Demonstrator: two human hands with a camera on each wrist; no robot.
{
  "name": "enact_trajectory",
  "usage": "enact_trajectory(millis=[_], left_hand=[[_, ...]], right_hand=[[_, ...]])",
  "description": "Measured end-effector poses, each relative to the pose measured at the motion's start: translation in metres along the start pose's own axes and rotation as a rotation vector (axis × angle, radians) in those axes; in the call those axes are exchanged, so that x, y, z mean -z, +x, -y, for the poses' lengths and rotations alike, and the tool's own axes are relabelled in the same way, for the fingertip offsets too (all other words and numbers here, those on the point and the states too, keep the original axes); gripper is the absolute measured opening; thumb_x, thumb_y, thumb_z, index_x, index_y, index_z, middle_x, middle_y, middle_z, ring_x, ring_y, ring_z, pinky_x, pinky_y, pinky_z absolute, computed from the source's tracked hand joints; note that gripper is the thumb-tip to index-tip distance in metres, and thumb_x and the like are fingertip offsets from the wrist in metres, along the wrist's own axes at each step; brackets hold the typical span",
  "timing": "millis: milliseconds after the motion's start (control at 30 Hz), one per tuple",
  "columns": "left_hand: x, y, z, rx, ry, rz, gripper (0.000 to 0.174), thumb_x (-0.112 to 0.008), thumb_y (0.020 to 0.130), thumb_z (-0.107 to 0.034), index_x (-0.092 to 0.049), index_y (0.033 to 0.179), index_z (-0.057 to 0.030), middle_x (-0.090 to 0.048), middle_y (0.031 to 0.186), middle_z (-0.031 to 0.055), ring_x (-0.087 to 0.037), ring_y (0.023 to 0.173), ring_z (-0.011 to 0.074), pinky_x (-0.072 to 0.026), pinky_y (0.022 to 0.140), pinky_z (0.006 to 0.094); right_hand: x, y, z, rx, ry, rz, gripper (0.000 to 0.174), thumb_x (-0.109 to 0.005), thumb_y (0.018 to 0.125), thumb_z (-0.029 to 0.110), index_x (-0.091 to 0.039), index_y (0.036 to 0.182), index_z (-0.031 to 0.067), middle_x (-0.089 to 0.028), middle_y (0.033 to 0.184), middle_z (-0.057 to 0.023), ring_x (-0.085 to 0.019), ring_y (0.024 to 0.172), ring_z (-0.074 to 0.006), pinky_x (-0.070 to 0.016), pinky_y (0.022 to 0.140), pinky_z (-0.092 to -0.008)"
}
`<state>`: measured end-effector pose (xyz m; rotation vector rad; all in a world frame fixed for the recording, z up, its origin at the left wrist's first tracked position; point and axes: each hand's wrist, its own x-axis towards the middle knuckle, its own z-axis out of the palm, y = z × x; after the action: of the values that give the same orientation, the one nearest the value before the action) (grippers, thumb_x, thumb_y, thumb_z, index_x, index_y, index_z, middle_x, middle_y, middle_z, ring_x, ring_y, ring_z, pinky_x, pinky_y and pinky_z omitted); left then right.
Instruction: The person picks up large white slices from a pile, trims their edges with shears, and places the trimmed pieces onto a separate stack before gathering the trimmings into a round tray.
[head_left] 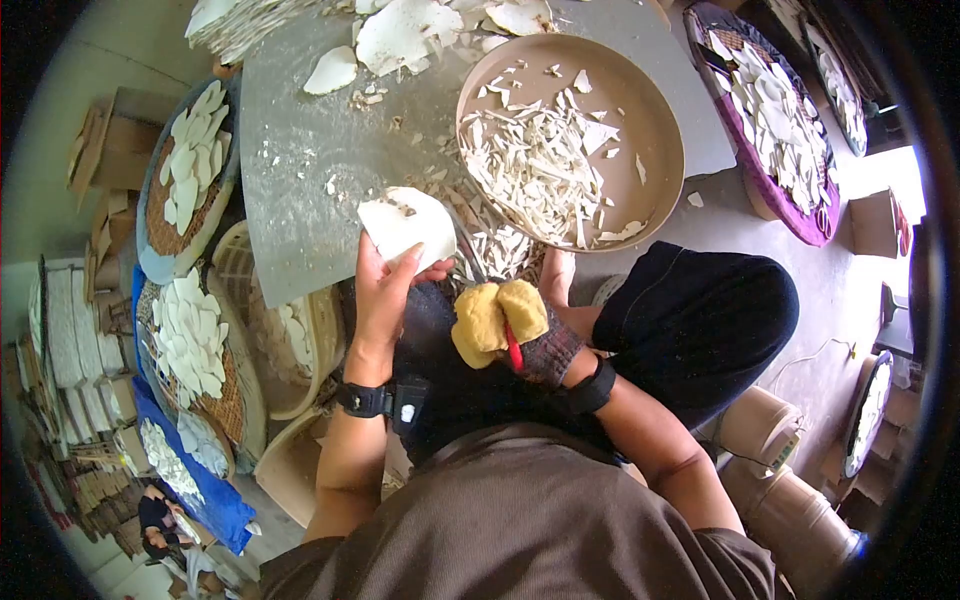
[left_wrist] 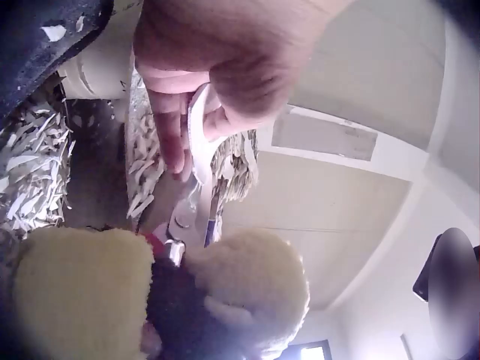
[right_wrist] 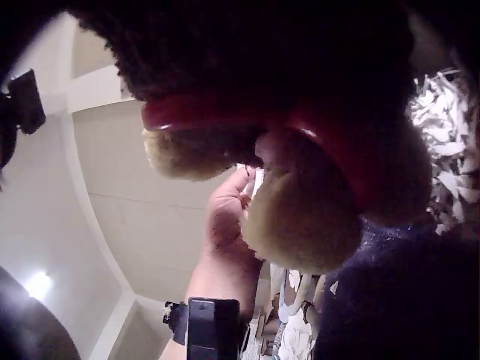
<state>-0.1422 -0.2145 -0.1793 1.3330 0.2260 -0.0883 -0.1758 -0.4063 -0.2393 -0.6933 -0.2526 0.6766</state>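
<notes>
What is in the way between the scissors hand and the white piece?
Nothing visible. The left hand holds the white piece up. The right hand grips the scissors, and their blades reach up to its lower edge. Nothing else lies between them.

Daylight lit the fisheye head view evenly, its corners black, while both wrist views were blurred and backlit.

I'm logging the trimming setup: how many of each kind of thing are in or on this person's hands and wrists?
white slice, held by left hand: 1
scissors, in right hand: 1
yellow handle pads: 2
wrist straps: 2
Total: 6
</notes>
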Motion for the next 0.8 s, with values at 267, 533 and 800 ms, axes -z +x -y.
enact_trajectory(millis=[267,533,800], left_hand=[[0.019,0.005,-0.006,0.16,-0.04,0.013,0.052,-0.059,0.085,-0.007,-0.034,0.13,-0.0044,-0.062,0.102,0.013,-0.065,0.077,0.0188,-0.0551,0.065,0.0275],[0.011,0.006,0.004,0.051,-0.274,-0.234,0.05,-0.058,0.084,-0.003,-0.04,0.131,-0.0044,-0.064,0.099,0.0125,-0.064,0.081,0.0185,-0.0563,0.063,0.0283],[0.028,0.018,-0.015,0.137,-0.097,-0.085,0.05,-0.058,0.083,-0.003,-0.041,0.13,-0.0035,-0.065,0.093,0.0147,-0.067,0.072,0.023,-0.0557,0.056,0.0272]], right_hand=[[0.04,0.025,0.003,-0.394,1.129,0.269,0.041,-0.039,0.096,0.026,-0.045,0.122,-0.005,-0.052,0.121,-0.0198,-0.053,0.111,-0.0246,-0.0405,0.098,-0.0338],[0.008,0.002,-0.003,-0.321,-0.266,-0.155,0.093,-0.045,0.073,0.074,-0.045,0.121,-0.0053,-0.053,0.116,-0.0241,-0.056,0.106,-0.0321,-0.039,0.1,-0.0416],[-0.02,0.025,0.02,-0.028,0.025,-0.012,0.028,-0.044,0.095,0.021,-0.055,0.108,-0.0012,-0.062,0.106,-0.0129,-0.06,0.098,-0.0199,-0.0474,0.084,-0.0315]])
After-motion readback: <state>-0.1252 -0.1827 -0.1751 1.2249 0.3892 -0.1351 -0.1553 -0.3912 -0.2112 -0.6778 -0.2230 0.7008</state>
